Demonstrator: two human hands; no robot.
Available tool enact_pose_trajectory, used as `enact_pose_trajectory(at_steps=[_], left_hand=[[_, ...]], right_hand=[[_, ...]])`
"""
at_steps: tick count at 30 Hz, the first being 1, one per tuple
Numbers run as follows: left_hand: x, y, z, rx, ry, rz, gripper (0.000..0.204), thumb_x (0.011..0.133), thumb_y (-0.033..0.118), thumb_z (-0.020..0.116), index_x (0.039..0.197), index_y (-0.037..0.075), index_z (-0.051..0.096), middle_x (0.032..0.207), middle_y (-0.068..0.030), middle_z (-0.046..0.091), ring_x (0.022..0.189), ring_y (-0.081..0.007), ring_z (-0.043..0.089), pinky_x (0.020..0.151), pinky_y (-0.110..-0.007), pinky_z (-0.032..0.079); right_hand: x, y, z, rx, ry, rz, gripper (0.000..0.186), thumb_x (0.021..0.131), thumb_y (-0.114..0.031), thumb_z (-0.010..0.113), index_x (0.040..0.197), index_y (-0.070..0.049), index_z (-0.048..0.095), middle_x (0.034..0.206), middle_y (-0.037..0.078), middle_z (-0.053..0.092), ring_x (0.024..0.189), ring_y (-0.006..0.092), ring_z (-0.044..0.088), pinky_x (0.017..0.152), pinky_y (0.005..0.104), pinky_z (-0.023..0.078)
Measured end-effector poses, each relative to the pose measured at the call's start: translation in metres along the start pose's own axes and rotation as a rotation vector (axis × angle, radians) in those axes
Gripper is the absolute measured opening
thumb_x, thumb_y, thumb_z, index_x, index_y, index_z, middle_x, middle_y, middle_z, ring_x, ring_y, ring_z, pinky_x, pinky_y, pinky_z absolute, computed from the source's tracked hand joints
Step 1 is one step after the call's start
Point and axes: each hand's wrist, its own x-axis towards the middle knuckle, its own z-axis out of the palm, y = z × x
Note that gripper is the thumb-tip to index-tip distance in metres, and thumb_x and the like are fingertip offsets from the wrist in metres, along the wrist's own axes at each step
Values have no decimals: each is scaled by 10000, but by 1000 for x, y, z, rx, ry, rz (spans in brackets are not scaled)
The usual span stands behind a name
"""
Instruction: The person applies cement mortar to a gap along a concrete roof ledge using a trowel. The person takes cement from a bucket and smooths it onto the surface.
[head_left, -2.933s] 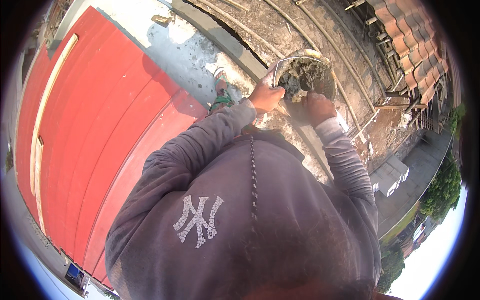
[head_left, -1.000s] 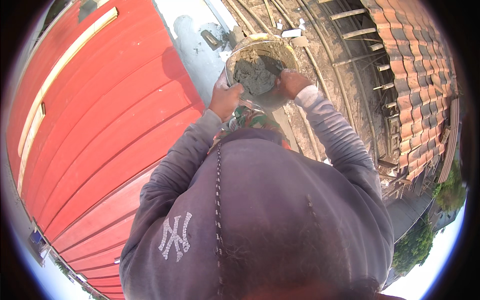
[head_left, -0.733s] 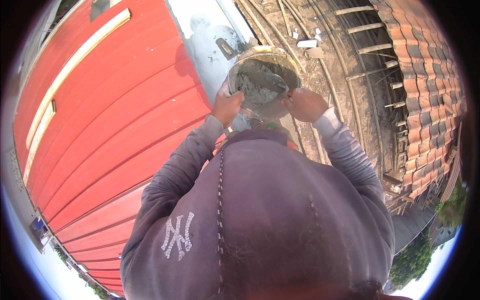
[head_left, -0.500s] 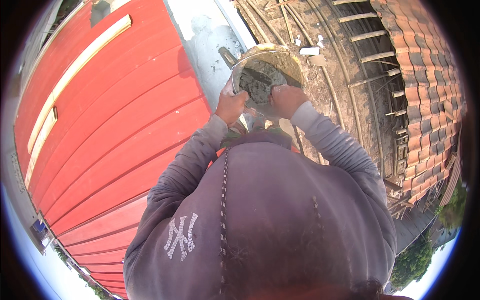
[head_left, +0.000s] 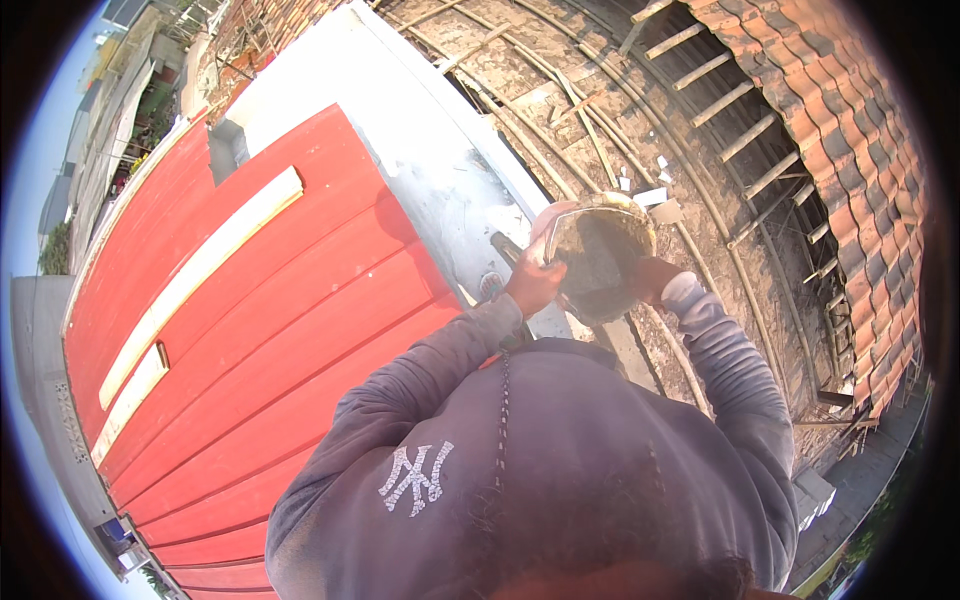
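A round bucket (head_left: 628, 208) with a crusted rim is tilted between my hands, grey wet mortar (head_left: 595, 270) inside it. My left hand (head_left: 537, 285) is closed on the bucket's left edge, near its thin wire handle. On the opposite side my right hand (head_left: 656, 279) is curled at the bucket's mouth. Its fingertips are partly hidden and blurred, so what they hold is unclear. Beside my left hand, a dark, narrow tool-like piece (head_left: 505, 246) lies on the pale ledge.
Red metal roofing (head_left: 330, 330) spreads to the left, with two pale boards (head_left: 215, 275) on it. A white ledge (head_left: 430, 150) runs beside it. To the right are bamboo poles (head_left: 690, 150) over a brown surface, exposed rafters (head_left: 725, 105) and clay roof tiles (head_left: 830, 180).
The view has swung, and the bucket and both hands now appear farther right and lower. My right hand has shifted from inside the bucket's mouth toward its right edge.
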Motion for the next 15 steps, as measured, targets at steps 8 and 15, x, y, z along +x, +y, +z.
enact_pose_trajectory(at_steps=[8, 15], left_hand=[[85, 30, -80, -68, -315, -70, 513, 907, -36, 542, 1410, 21, 465, 1171, -90, 647, 968, -168, 670, 688, -322, 623], [125, 72, -72, 75, -339, -37, 472, 890, -75, 562, 1354, -4, 512, 1095, -52, 629, 944, -126, 610, 820, -298, 545]], right_hand=[[16, -92, -41, 1290, -137, 264, 413, 1001, -425, 597, 939, -27, 688, 675, 61, 624, 525, 171, 595, 478, 357, 498], [-2, -140, -70, 377, 567, 478, 469, 1009, -407, 565, 1100, 29, 709, 893, 316, 706, 841, 443, 721, 751, 523, 570]])
